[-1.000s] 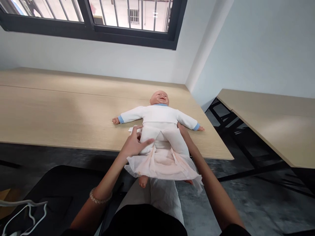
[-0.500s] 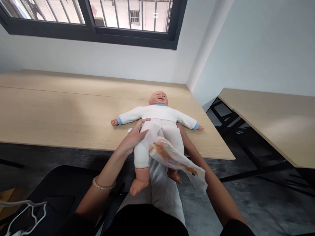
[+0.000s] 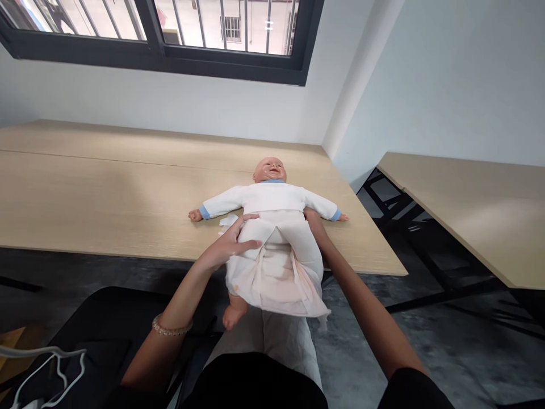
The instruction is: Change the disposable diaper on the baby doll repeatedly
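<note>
A baby doll [image 3: 272,196] in white clothes with blue cuffs lies on its back at the front edge of the wooden table [image 3: 106,199], legs toward me. An unfolded diaper [image 3: 281,284] hangs between and over its legs, hiding one foot. My left hand [image 3: 238,238] rests on the doll's hip and thigh at the left, fingers apart, thumb on the thigh. At the doll's other side is my right hand [image 3: 311,218], its fingers hidden behind the doll's waist. A white tab [image 3: 229,221] sticks out beside my left hand.
A second table [image 3: 477,210] with black legs stands at the right. At the lower left are a black chair [image 3: 114,318] and white hangers or cables [image 3: 55,369]. A barred window [image 3: 230,34] is in the wall behind.
The diaper has swung from the right to hang spread between the legs, its stained side no longer showing. The doll has shifted slightly left, and more of the white tab shows.
</note>
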A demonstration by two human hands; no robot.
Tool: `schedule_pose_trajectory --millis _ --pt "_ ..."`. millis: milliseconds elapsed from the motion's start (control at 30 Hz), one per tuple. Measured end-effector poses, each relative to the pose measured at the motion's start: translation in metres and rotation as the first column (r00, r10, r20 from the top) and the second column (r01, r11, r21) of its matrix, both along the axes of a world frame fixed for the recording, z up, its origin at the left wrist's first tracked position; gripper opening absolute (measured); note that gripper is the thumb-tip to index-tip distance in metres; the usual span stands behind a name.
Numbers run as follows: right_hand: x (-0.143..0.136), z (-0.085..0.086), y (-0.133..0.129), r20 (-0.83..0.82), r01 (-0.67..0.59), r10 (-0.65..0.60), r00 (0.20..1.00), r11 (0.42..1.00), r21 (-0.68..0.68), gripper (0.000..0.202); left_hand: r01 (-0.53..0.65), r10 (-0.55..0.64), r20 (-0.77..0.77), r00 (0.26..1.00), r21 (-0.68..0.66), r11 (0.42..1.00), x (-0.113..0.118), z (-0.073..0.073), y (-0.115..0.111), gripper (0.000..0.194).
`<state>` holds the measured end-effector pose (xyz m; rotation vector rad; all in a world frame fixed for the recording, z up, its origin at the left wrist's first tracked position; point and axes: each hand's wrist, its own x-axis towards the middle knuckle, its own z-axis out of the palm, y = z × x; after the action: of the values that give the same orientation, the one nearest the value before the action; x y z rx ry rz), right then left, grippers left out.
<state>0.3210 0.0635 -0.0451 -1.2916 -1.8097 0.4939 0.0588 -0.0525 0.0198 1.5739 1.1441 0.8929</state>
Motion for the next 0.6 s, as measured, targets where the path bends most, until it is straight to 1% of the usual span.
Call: schedule_pose_trajectory --millis 100,200,300,367,433,467,500,533,600 --pt "0.007 0.011 -0.018 0.029 0.009 -0.009 1.000 1.000 -0.016 0.017 0.035 -0.034 -0.059 0.998 0.022 0.999 -0.004 -0.003 -0.004 0.071" --pt "0.015 0.021 -0.044 0.007 0.091 -0.091 0.996 0.996 0.012 0.026 0.039 -0.039 -0.066 0.997 -0.007 0.999 -0.004 -0.001 -0.008 0.072" --pt "0.022 0.027 -0.080 -0.086 0.174 -0.172 0.981 0.985 0.020 0.032 0.035 -0.036 -0.052 0.998 -0.015 0.999 -0.004 0.000 -0.010 0.074" --pt "0.028 0.027 -0.106 -0.125 0.207 -0.202 0.971 0.978 0.032 0.030 0.034 -0.034 -0.032 0.999 -0.001 0.999 -0.005 -0.003 -0.009 0.074" --pt "0.036 0.026 -0.133 -0.092 0.216 -0.206 0.974 0.968 0.125 0.024 0.017 -0.017 -0.015 1.000 0.018 1.000 -0.010 -0.010 -0.006 0.071" --pt "0.040 0.025 -0.146 -0.049 0.195 -0.190 0.981 0.964 0.179 0.020 -0.006 0.007 -0.008 1.000 0.027 1.000 -0.013 -0.014 -0.004 0.069" --pt "0.043 0.024 -0.158 0.016 0.142 -0.149 0.989 0.966 0.216 0.020 -0.044 0.044 0.002 0.999 0.038 0.998 -0.017 -0.018 -0.002 0.066" --pt "0.046 0.023 -0.169 0.095 0.060 -0.083 0.992 0.973 0.223 0.026 -0.102 0.101 0.015 0.995 0.057 0.993 -0.020 -0.021 0.000 0.063" --pt "0.047 0.024 -0.187 0.260 -0.114 0.063 0.964 0.975 0.188 0.050 -0.238 0.233 0.052 0.971 0.143 0.961 -0.026 -0.024 0.002 0.055"
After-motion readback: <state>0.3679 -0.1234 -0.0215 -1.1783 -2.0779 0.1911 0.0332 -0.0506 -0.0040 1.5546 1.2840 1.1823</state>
